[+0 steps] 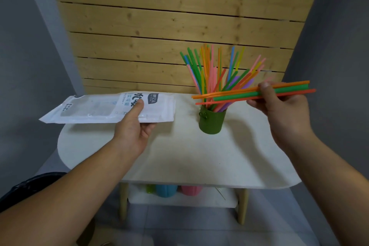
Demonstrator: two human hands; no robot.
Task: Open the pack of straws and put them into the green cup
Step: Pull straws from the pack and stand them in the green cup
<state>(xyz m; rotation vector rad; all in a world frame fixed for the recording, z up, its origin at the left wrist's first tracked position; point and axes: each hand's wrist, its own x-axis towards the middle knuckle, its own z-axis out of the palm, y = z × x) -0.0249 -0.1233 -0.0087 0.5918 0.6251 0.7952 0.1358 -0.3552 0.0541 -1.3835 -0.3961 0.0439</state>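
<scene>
Straws pinched level in right hand fingers above green cup; left hand grips pack.

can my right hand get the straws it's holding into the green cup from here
Probably yes. The right hand holds its few straws level just above the green cup, nothing between, though the cup is already crowded with upright straws.

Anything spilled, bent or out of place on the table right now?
Nothing spilled or damaged. The green cup stands upright with straws fanned out inside. The right hand holds a few straws sideways above it, not yet in. The left hand holds the flat pack.
</scene>
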